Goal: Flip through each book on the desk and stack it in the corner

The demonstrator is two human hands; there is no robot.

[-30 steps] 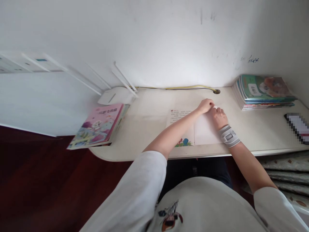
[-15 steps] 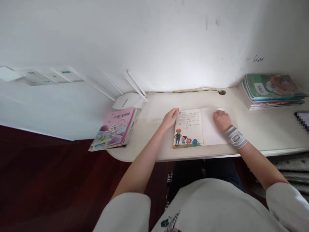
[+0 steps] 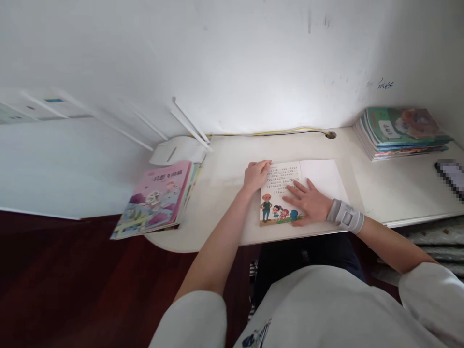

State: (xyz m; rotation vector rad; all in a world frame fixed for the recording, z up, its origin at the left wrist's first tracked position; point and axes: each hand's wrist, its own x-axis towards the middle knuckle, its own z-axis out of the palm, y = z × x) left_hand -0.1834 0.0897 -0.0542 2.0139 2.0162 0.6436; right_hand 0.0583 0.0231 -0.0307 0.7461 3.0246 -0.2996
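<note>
An opened picture book (image 3: 279, 195) lies on the white desk. Its left page carries printed text and cartoon figures; the right page is plain white. At the upper left corner of that book, my left hand (image 3: 257, 174) has its fingers closed on the page edge. My right hand (image 3: 310, 203) lies across the lower middle with fingers spread, covering part of both pages. A grey wrist strap (image 3: 346, 216) is around the right wrist.
A stack of books with a pink cover (image 3: 154, 198) overhangs the desk's left end, in front of a white router (image 3: 177, 151). Another book stack (image 3: 402, 133) stands at the back right, near a blurred-out phone-like object (image 3: 451, 176). A yellow cable (image 3: 268, 133) runs along the wall.
My right hand has moved left from the right page to the middle of the book, its fingers now spread. My left hand stays at the upper left corner. The view has shifted slightly.
</note>
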